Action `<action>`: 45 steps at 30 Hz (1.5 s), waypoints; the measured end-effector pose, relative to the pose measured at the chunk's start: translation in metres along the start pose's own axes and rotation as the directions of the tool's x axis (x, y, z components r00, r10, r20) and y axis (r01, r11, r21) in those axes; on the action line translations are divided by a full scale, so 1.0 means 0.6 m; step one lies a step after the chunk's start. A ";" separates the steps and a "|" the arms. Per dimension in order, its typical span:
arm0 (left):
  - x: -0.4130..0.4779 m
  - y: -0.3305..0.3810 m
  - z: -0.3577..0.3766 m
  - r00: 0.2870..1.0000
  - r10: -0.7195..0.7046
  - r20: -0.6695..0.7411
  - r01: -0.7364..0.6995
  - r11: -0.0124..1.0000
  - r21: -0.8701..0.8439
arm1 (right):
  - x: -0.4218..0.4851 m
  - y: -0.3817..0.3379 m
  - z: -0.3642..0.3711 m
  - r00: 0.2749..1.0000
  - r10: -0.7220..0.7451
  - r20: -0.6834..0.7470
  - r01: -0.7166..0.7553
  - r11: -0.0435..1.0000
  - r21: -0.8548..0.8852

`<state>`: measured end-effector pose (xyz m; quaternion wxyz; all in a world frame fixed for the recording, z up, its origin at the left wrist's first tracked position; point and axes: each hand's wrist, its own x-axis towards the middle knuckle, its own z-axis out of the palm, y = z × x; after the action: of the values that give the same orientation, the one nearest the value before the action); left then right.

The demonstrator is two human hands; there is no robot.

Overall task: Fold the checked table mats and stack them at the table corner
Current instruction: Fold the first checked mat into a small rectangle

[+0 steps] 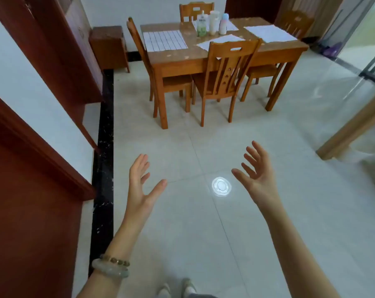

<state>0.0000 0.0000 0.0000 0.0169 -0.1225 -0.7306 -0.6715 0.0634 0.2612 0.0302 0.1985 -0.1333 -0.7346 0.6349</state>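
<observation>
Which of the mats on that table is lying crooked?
The middle mat, just behind the nearest chair: it sits turned at an angle, while the left mat and right mat lie square with the table.

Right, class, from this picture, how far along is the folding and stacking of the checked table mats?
Done: nothing. The left mat, middle mat and right mat lie flat and unfolded on the table; no stack shows at a corner. In hand: nothing; the left hand and right hand are open and empty above the floor, short of the table. Left: folding every mat, then stacking them.
</observation>
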 end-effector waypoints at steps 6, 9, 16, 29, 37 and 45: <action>-0.006 -0.030 0.025 0.997 -0.082 0.001 0.082 0.997 0.000 | 0.011 0.036 -0.018 0.998 0.065 -0.012 -0.065 0.998 0.010; 0.010 -0.038 0.036 0.996 -0.087 0.015 0.087 0.996 0.002 | 0.030 0.047 -0.021 0.996 0.088 -0.007 -0.087 0.996 0.018; 0.116 -0.051 0.067 0.996 -0.081 0.029 0.081 0.997 -0.001 | 0.117 0.067 -0.017 0.993 0.113 -0.025 -0.113 0.994 0.004; 0.466 -0.100 0.143 0.991 -0.034 0.132 0.039 0.999 -0.033 | 0.417 0.090 0.019 0.986 0.102 -0.132 -0.105 0.994 -0.015; 0.638 -0.130 0.209 0.976 -0.047 0.211 0.056 0.998 -0.038 | 0.577 0.095 0.016 0.976 0.115 -0.184 -0.122 0.992 -0.031; 0.808 -0.169 0.315 0.979 -0.054 0.198 0.059 0.998 -0.022 | 0.768 0.136 -0.025 0.972 0.126 -0.197 -0.141 0.988 -0.066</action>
<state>-0.4642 0.2551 -0.0257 -0.0766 -0.1680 -0.7224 -0.6664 -0.3426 0.4939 0.0079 0.2200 -0.2511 -0.7260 0.6013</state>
